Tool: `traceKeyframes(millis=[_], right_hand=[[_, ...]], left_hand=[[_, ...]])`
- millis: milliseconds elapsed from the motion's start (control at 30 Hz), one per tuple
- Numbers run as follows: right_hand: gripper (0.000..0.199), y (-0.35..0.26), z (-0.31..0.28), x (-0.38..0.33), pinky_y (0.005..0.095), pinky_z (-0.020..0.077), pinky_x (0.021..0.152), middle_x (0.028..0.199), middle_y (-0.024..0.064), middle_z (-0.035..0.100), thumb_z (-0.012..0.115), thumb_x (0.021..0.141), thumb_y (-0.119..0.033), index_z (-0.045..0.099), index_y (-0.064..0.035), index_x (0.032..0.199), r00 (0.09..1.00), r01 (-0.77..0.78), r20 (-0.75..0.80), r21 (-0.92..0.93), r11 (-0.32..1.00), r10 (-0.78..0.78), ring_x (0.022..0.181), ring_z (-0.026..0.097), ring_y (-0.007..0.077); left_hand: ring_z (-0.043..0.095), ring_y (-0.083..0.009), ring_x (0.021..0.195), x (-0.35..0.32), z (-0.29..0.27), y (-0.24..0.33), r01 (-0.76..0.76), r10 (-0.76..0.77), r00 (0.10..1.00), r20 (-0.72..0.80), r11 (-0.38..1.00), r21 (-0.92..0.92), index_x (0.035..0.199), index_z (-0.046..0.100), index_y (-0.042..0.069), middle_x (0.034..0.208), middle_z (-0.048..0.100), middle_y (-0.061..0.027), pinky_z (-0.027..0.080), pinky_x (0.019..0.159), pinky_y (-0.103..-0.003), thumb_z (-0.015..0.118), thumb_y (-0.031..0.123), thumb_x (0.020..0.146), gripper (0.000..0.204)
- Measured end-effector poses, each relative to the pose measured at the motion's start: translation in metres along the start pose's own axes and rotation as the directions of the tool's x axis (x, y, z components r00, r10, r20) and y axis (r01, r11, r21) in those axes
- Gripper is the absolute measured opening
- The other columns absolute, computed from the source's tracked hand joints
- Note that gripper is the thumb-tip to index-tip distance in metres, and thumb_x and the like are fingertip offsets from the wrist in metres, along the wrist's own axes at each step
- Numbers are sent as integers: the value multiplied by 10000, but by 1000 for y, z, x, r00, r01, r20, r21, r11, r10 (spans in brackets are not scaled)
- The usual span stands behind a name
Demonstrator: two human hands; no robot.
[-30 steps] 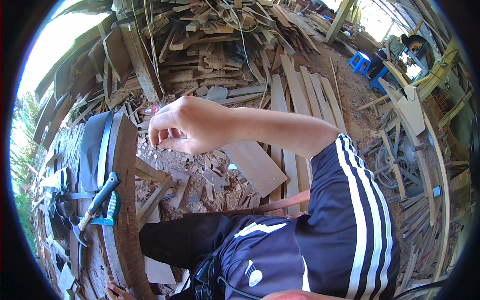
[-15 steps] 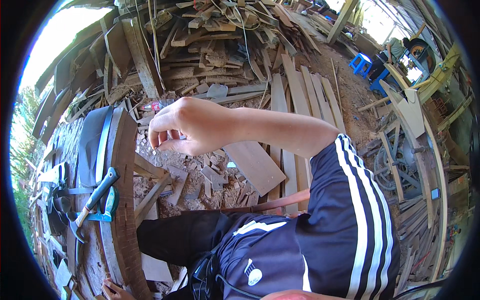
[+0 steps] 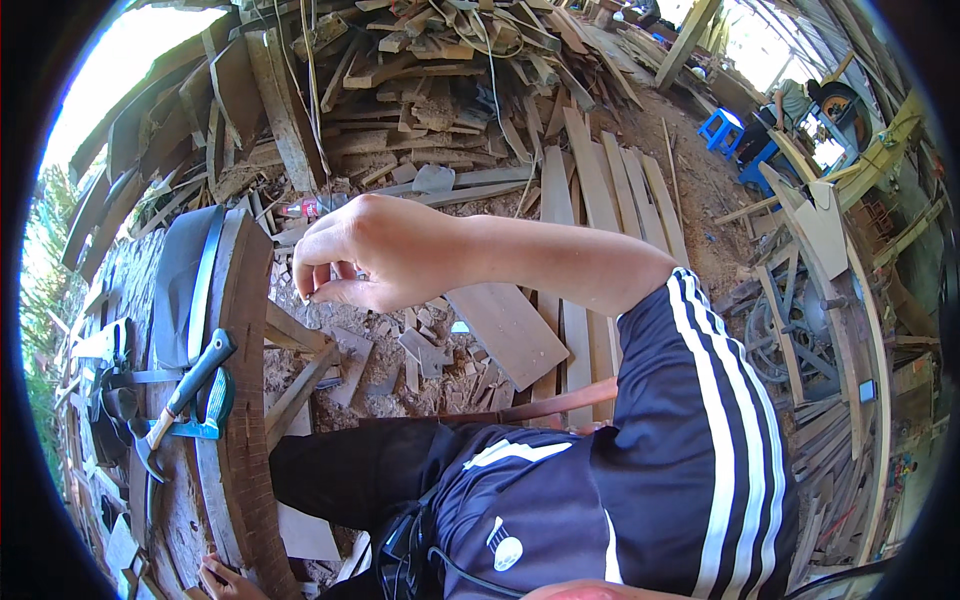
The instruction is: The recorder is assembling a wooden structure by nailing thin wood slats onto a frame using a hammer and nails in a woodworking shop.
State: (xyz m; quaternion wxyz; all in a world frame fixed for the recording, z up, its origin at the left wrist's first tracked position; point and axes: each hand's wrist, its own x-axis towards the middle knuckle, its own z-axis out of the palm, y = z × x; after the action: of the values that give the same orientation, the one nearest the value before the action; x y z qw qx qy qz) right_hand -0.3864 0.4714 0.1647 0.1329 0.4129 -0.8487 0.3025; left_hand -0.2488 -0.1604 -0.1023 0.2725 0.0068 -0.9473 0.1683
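Observation:
My right hand [image 3: 360, 255] is raised beside the wooden bench [image 3: 245, 400]. Its fingers are curled, with thumb and forefinger tips together; a tiny dark thing seems to show there, too small to name. At the lower edge, my left hand [image 3: 230, 582] rests on the bench, fingers bunched, what they hold hidden. On the bench lies a claw hammer [image 3: 187, 390] with a dark handle, across a tool with a teal handle [image 3: 219, 402]. A long dark flat piece [image 3: 182, 290] with a pale blue edge lies farther up, and black gear [image 3: 108, 400] sits to the left.
Wood scraps [image 3: 425, 350] litter the ground, with a wide board [image 3: 510, 335] and long planks [image 3: 600, 190] beyond. A big pile of offcuts [image 3: 430, 100] rises at the back. Blue stools [image 3: 720, 130] and another person [image 3: 793, 103] are at the far right.
The bench and its tools have shifted slightly left and up in the view. My right hand keeps its curled pose, and my left hand stays at the bench.

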Motion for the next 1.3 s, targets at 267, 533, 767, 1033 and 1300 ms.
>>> traceKeyframes(millis=[267,533,767,1033,1300], right_hand=[[97,-5,1,0,319,540,653,847,57,696,727,848,-71,670,-36,918,999,-31,11,37,999,30,730,670,198],[84,-4,3,0,337,537,680,850,70,699,714,835,-51,692,-35,914,1000,9,13,67,998,-10,756,670,208],[90,-3,8,1,348,531,716,862,81,703,710,830,-52,697,-40,919,1000,29,10,61,998,-30,804,674,246],[91,-3,10,5,348,526,716,860,81,700,710,829,-62,693,-42,917,999,28,19,62,998,-30,801,667,251],[96,2,11,-1,348,525,710,861,81,699,713,832,-68,691,-44,923,999,35,3,43,998,-36,801,666,243]], left_hand=[[668,-349,891,56,-98,85,707,-664,686,298,509,-492,1090,705,-12,962,722,-206,521,792,-421,550,405,1001,454],[671,-355,887,58,-103,85,721,-655,677,336,502,-477,1124,697,-25,1007,725,-215,527,793,-417,562,410,992,474],[667,-365,828,55,-99,85,732,-670,652,356,431,-528,1122,687,-38,999,711,-244,541,757,-414,571,392,983,466],[657,-343,779,52,-96,83,670,-656,708,262,504,-545,1042,707,-31,891,711,-213,542,717,-411,578,377,980,433],[648,-308,726,63,-114,93,649,-601,749,279,582,-490,915,683,-33,788,680,-186,536,695,-394,573,351,990,406]])
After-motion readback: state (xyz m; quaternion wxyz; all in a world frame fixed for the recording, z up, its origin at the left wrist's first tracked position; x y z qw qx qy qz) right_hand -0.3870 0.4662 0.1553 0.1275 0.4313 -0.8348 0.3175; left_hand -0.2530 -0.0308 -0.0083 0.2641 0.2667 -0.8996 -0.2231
